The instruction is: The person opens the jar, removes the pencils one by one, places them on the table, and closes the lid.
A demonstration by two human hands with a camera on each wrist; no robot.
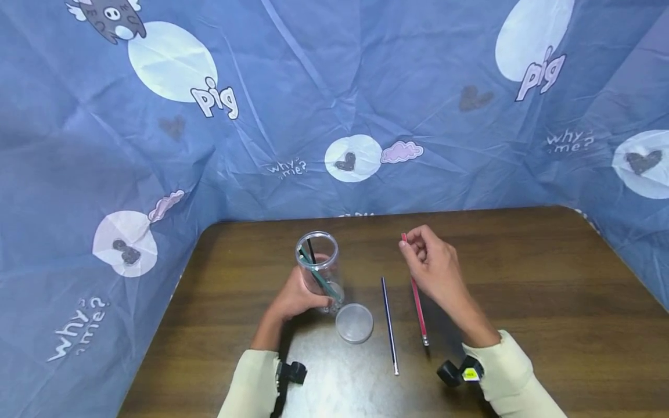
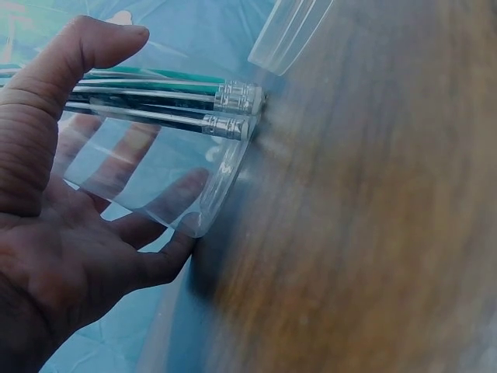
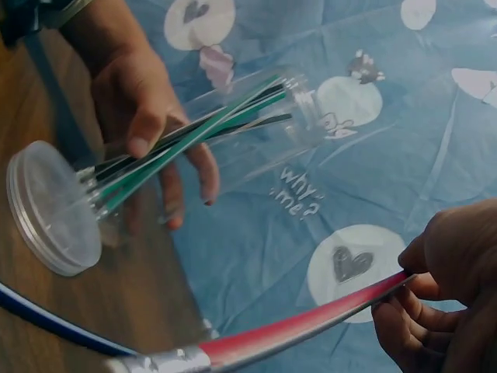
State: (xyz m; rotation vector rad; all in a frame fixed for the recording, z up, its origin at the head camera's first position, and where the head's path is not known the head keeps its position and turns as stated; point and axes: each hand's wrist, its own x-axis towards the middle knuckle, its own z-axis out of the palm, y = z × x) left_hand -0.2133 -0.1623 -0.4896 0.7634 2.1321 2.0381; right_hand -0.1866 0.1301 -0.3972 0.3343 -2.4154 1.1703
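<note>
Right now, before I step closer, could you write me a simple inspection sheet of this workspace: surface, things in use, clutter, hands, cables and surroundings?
Surface: brown wood-grain table, with a bright glare near the front.
Job's things: clear cylindrical jar, open at the top, holding slim green and black pencils; round translucent lid lying beside it; slim dark-blue pencil lying on the table; slim red pencil with a metal-banded end.
Clutter: nothing seen.
Hands: bare left hand grips the jar; bare right hand pinches the red pencil near its far end.
Cables: nothing seen.
Surroundings: creased blue printed sheet behind the table, with hearts and "pig" lettering.
</note>
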